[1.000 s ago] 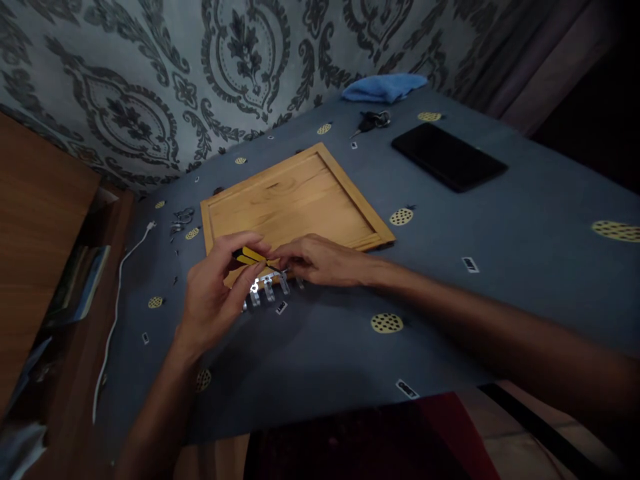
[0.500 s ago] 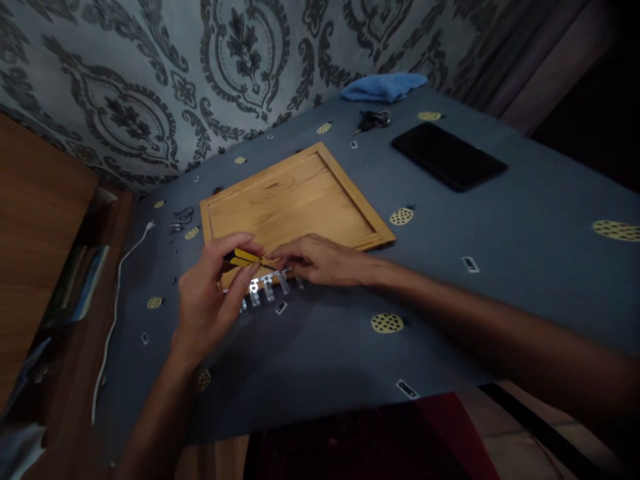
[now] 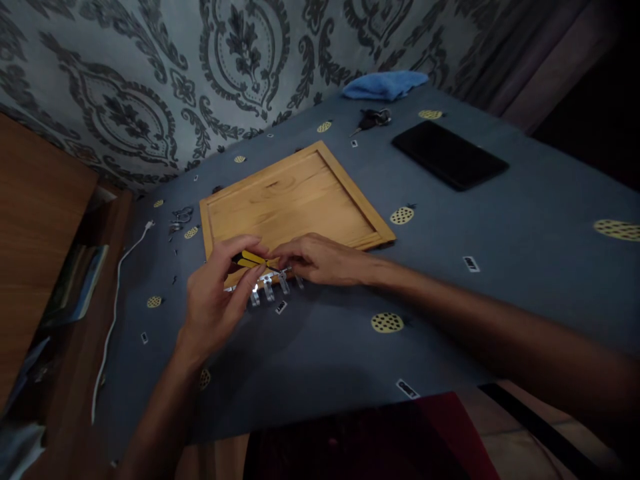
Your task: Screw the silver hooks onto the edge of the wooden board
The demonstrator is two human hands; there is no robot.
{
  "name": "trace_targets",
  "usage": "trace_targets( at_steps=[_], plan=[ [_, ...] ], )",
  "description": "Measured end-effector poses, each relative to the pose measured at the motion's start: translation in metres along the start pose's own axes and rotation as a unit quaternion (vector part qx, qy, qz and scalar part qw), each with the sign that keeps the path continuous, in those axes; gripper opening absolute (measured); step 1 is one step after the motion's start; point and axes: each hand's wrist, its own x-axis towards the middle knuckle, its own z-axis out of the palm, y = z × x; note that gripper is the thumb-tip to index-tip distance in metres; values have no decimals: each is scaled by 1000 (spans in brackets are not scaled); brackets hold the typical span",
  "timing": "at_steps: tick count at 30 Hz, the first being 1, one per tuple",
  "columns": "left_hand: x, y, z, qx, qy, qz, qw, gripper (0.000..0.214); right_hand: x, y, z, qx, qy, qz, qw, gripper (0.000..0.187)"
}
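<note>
Yellow-and-black screwdriver (image 3: pixel 250 259) — gripped in the left hand (image 3: pixel 215 290), shaft slanting toward a metal hook rail (image 3: pixel 269 285). Right hand (image 3: pixel 317 260): fingers bent at the rail, beside the shaft; whether they pinched anything could not be told. Rail: at the near edge of a framed wooden board (image 3: pixel 285 207), which lay flat on the blue-grey tabletop (image 3: pixel 325 360). Left of the board: small metal pieces (image 3: pixel 183 215), white cable (image 3: pixel 149 225). Rightward and beyond — black flat device (image 3: pixel 450 155), dark key bunch (image 3: pixel 374 119), blue cloth (image 3: pixel 385 85).
</note>
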Motion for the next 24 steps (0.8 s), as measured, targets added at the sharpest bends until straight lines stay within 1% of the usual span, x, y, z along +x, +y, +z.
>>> trace_targets(
  at_steps=[5, 8, 10, 20, 24],
  plan=[
    [3, 1, 1, 45, -5, 49, 998, 36, 0, 1, 1, -7, -2, 7, 1000, 45],
    [5, 2, 2, 74, 6, 81, 994, 36, 0, 0, 1, -11, -2, 12, 1000, 46],
    [6, 2, 2, 81, 19, 91, 992, 34, 0, 0, 1, -11, -1, 12, 1000, 47],
    [7, 6, 5, 100, 43, 82, 991, 31, 1, -2, 0, 3, -6, 12, 1000, 52],
    [7, 7, 1, 107, 20, 76, 991, 32, 0, -3, 0, -2, -7, 18, 1000, 50]
  ],
)
